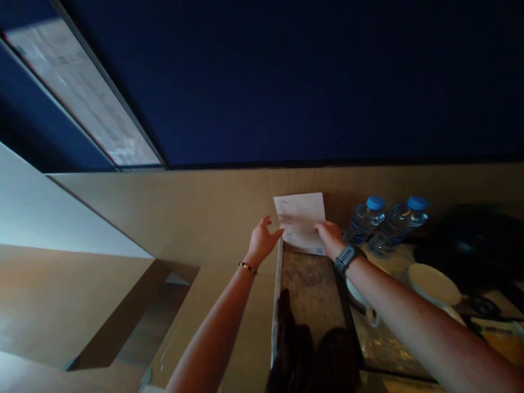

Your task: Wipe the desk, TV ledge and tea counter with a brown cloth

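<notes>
My right hand (331, 238) grips the right edge of a white printed sheet of paper (302, 213), thumb on its front face. Small lines of text and a blue square code near the lower right corner show on the sheet, which has a crease across it. It stands tilted against the wall above a grey stone-patterned counter (311, 284). At the sheet's left edge is my left hand (264, 240), its thumb and fingers spread apart; whether the thumb touches the paper I cannot tell.
Two water bottles (364, 218) with blue caps stand by the wall at the right. A white cup (373, 316) lies partly behind my right forearm, near a round lid-like item (434, 284) and a dark appliance (478, 245). Dark cloth-like shapes (295, 344) cover the counter's near end.
</notes>
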Demonstrator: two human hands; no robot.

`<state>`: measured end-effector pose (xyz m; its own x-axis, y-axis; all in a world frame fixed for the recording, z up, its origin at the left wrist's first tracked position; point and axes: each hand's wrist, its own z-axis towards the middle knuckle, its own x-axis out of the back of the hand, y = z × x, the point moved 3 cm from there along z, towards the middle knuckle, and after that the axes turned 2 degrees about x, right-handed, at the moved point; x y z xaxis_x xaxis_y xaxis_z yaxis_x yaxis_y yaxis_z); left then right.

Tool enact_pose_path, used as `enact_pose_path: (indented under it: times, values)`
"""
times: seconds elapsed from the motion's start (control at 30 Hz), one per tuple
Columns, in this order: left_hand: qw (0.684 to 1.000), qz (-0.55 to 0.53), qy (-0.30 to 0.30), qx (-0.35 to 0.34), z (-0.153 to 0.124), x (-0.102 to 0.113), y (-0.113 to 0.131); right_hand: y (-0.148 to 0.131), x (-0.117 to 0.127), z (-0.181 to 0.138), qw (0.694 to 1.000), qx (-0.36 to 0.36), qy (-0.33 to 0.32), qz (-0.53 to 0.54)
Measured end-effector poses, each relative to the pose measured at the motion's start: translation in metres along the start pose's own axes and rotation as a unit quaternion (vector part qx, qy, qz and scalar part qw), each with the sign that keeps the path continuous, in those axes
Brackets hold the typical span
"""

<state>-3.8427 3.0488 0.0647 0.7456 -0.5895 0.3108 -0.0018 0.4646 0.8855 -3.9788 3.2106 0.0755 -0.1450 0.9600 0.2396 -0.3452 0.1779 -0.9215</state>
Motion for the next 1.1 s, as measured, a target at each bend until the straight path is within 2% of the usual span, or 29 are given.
enact_pose_path:
  times: [0.07, 0.17, 0.37, 0.53, 0.6, 0.73, 0.8, 0.87, 0.9, 0.97, 1.03, 1.1]
  values:
    - [0.999, -0.033, -0.042, -0.002, 0.028, -0.02, 0.003, 0.001, 0.002, 0.004, 1.0, -0.005, 0.012, -0.011]
    - [0.997, -0.047, -0.065, -0.021, 0.049, -0.039, 0.005, 0.005, 0.006, 0.01, 1.0, 0.0, 0.02, -0.023]
    - [0.997, -0.027, -0.039, -0.063, 0.06, -0.047, -0.003, 0.003, 0.006, 0.013, 0.998, 0.02, 0.019, -0.053]
    - [0.997, 0.001, 0.009, -0.077, 0.058, -0.053, -0.01, -0.017, 0.005, -0.01, 0.995, 0.059, 0.011, -0.084]
    - [0.996, 0.013, 0.022, -0.083, 0.059, -0.054, -0.008, -0.026, 0.008, -0.03, 0.992, 0.095, -0.034, -0.08]
    - [0.994, 0.042, 0.047, -0.084, 0.057, -0.043, 0.003, -0.029, 0.025, -0.093, 0.964, 0.159, -0.207, -0.043]
    - [0.992, 0.056, 0.077, -0.077, 0.039, -0.028, 0.008, -0.016, 0.046, -0.125, 0.946, 0.175, -0.272, -0.038]
    - [0.992, 0.069, 0.06, -0.086, 0.001, -0.017, 0.008, 0.008, 0.076, -0.15, 0.938, 0.192, -0.282, -0.061]
    - [0.992, 0.073, 0.013, -0.101, -0.025, -0.015, 0.006, 0.023, 0.094, -0.159, 0.94, 0.203, -0.262, -0.081]
    - [0.973, 0.089, -0.141, -0.162, -0.091, -0.022, -0.006, 0.056, 0.132, -0.173, 0.944, 0.235, -0.195, -0.126]
    - [0.909, 0.136, -0.3, -0.256, -0.161, -0.036, -0.023, 0.086, 0.167, -0.185, 0.936, 0.272, -0.13, -0.179]
    - [0.837, 0.22, -0.373, -0.334, -0.216, -0.051, -0.042, 0.11, 0.195, -0.196, 0.915, 0.307, -0.089, -0.244]
